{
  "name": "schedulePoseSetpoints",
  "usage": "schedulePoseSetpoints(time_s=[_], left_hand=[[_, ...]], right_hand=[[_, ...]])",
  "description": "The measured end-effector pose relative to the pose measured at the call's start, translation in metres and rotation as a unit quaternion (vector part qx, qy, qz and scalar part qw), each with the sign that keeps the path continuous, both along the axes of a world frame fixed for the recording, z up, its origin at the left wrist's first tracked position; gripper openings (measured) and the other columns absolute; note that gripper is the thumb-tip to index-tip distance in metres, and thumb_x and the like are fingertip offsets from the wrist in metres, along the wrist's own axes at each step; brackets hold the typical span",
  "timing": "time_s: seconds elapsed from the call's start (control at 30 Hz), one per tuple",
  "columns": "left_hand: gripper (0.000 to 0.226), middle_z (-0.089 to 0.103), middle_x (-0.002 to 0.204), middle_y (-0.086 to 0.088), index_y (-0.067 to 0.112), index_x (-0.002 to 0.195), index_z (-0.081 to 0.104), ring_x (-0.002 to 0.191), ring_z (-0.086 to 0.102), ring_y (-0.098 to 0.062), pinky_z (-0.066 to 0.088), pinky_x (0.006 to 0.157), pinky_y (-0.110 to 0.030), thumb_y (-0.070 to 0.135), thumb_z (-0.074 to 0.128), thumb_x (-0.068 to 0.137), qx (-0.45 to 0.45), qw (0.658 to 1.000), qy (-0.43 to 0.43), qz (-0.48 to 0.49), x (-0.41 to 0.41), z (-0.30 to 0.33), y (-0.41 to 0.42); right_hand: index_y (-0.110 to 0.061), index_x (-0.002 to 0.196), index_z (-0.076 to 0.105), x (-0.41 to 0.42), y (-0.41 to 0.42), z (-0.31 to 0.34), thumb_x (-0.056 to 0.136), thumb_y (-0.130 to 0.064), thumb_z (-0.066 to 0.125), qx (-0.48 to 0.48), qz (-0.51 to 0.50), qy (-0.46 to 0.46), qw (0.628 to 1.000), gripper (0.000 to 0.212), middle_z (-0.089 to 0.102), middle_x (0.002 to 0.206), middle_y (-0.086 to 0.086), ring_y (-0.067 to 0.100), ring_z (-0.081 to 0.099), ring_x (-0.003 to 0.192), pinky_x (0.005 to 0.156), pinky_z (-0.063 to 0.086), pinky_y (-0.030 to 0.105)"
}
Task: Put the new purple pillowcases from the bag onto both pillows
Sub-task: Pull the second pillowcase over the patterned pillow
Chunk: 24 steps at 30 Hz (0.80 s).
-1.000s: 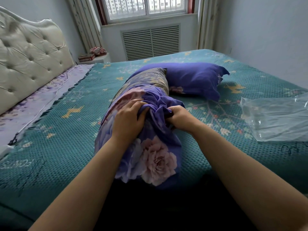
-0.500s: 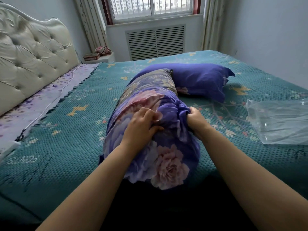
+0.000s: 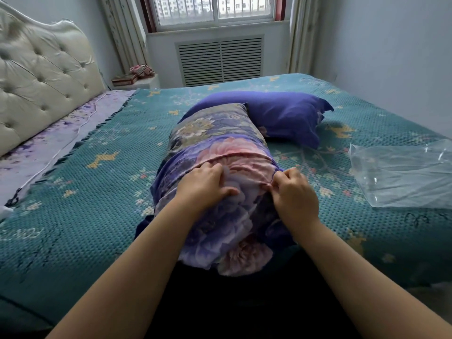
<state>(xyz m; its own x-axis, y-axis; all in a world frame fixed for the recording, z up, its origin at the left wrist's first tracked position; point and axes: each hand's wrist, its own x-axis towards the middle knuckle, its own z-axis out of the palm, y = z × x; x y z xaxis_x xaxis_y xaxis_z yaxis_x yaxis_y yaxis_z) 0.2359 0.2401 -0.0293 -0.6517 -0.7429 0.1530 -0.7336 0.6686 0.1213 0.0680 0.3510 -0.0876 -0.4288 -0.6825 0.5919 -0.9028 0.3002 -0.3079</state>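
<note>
A long pillow (image 3: 215, 123) lies lengthwise on the bed, its far end still showing a dull floral cover. A purple floral pillowcase (image 3: 220, 231) covers its near part, the hem stretched across the pillow. My left hand (image 3: 203, 184) rests on top of the case near the hem, its fingers curled into the fabric. My right hand (image 3: 293, 192) pinches the hem at the pillow's right side. Behind lies a second pillow (image 3: 288, 113) in a plain purple case. The clear plastic bag (image 3: 401, 177) lies flat and empty on the right.
The bed has a teal knitted cover (image 3: 73, 204) and a tufted cream headboard (image 3: 41, 77) on the left. A bedside shelf (image 3: 134, 79) with small items stands under the window. A wall runs along the bed's right side.
Both hands have moved farther up the pillow, drawing the bunched purple case along it. The fabric now lies spread and smoother where it was gathered in a wad.
</note>
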Motion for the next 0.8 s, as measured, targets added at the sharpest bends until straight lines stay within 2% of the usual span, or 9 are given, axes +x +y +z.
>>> schedulePoseSetpoints(time_s=[0.17, 0.2, 0.27, 0.33, 0.4, 0.5, 0.57, 0.67, 0.8], left_hand=[[0.059, 0.049, 0.111, -0.005, 0.021, 0.109, 0.051, 0.107, 0.052, -0.030, 0.044, 0.086, -0.039, 0.059, 0.071, 0.068, 0.005, 0.999, -0.045, 0.025, 0.028, -0.019, 0.002], [0.055, 0.049, 0.111, -0.006, 0.021, 0.110, 0.052, 0.106, 0.053, -0.031, 0.045, 0.083, -0.039, 0.054, 0.071, 0.071, -0.008, 0.999, -0.040, 0.026, 0.030, -0.021, 0.004], [0.040, 0.050, 0.112, -0.008, 0.021, 0.109, 0.055, 0.104, 0.055, -0.033, 0.045, 0.078, -0.039, 0.043, 0.068, 0.078, -0.032, 0.999, -0.035, 0.015, 0.032, -0.022, 0.010], [0.029, 0.051, 0.112, -0.008, 0.022, 0.106, 0.059, 0.101, 0.057, -0.033, 0.045, 0.076, -0.037, 0.038, 0.063, 0.083, -0.032, 0.999, -0.032, 0.003, 0.032, -0.022, 0.015], [0.023, 0.053, 0.112, -0.007, 0.022, 0.103, 0.059, 0.099, 0.057, -0.034, 0.045, 0.076, -0.037, 0.035, 0.061, 0.085, -0.016, 1.000, -0.023, -0.005, 0.033, -0.018, 0.015], [0.012, 0.058, 0.109, -0.009, 0.020, 0.099, 0.056, 0.097, 0.058, -0.034, 0.041, 0.071, -0.036, 0.025, 0.055, 0.088, -0.019, 1.000, 0.013, -0.018, 0.034, -0.009, 0.016], [0.011, 0.063, 0.102, -0.014, 0.017, 0.099, 0.051, 0.092, 0.059, -0.037, 0.036, 0.064, -0.035, 0.017, 0.049, 0.089, -0.046, 0.997, 0.058, -0.012, 0.030, -0.002, 0.020], [0.013, 0.064, 0.095, -0.023, 0.013, 0.105, 0.047, 0.087, 0.060, -0.042, 0.036, 0.065, -0.038, 0.014, 0.044, 0.092, -0.027, 0.988, 0.152, 0.004, 0.020, 0.003, 0.023], [0.008, 0.058, 0.084, -0.015, 0.010, 0.096, 0.039, 0.084, 0.057, -0.037, 0.031, 0.066, -0.034, 0.018, 0.043, 0.097, 0.090, 0.966, 0.241, 0.023, 0.008, -0.004, 0.011]], right_hand=[[-0.010, 0.090, 0.053, -0.014, 0.003, 0.027, 0.093, -0.028, 0.055, -0.049, -0.066, -0.106, 0.991, 0.018, 0.065, 0.086, 0.020, 0.042, 0.061, 0.078, 0.063, 0.043, 0.040], [-0.012, 0.091, 0.052, -0.020, 0.001, 0.033, 0.093, -0.032, 0.054, -0.026, -0.063, -0.141, 0.988, 0.020, 0.066, 0.087, 0.020, 0.041, 0.062, 0.081, 0.066, 0.042, 0.039], [-0.018, 0.091, 0.050, -0.023, -0.002, 0.042, 0.091, -0.044, 0.055, 0.104, -0.026, -0.201, 0.974, 0.027, 0.066, 0.093, 0.015, 0.034, 0.060, 0.086, 0.069, 0.041, 0.036], [-0.020, 0.097, 0.048, -0.014, 0.000, 0.037, 0.083, -0.054, 0.062, 0.233, 0.009, -0.187, 0.954, 0.039, 0.063, 0.099, 0.009, 0.029, 0.058, 0.090, 0.071, 0.042, 0.035], [-0.019, 0.112, 0.043, -0.001, 0.006, 0.029, 0.080, -0.051, 0.066, 0.270, 0.001, -0.146, 0.952, 0.051, 0.056, 0.109, 0.010, 0.032, 0.058, 0.098, 0.075, 0.043, 0.038], [-0.017, 0.123, 0.037, 0.013, 0.016, 0.023, 0.081, -0.045, 0.068, 0.245, -0.030, -0.161, 0.956, 0.058, 0.047, 0.118, 0.015, 0.036, 0.054, 0.107, 0.081, 0.044, 0.041], [-0.019, 0.119, 0.042, 0.024, 0.016, 0.017, 0.073, -0.050, 0.073, 0.212, 0.016, -0.222, 0.952, 0.064, 0.049, 0.117, 0.012, 0.033, 0.054, 0.107, 0.085, 0.045, 0.040], [-0.019, 0.103, 0.053, 0.050, 0.010, 0.005, 0.072, -0.049, 0.073, 0.165, 0.083, -0.235, 0.954, 0.047, 0.051, 0.107, 0.008, 0.030, 0.055, 0.100, 0.084, 0.046, 0.037], [-0.013, 0.106, 0.056, 0.055, 0.005, -0.002, 0.084, -0.031, 0.065, 0.038, 0.027, -0.226, 0.973, 0.030, 0.060, 0.107, 0.009, 0.032, 0.057, 0.100, 0.078, 0.043, 0.037]])
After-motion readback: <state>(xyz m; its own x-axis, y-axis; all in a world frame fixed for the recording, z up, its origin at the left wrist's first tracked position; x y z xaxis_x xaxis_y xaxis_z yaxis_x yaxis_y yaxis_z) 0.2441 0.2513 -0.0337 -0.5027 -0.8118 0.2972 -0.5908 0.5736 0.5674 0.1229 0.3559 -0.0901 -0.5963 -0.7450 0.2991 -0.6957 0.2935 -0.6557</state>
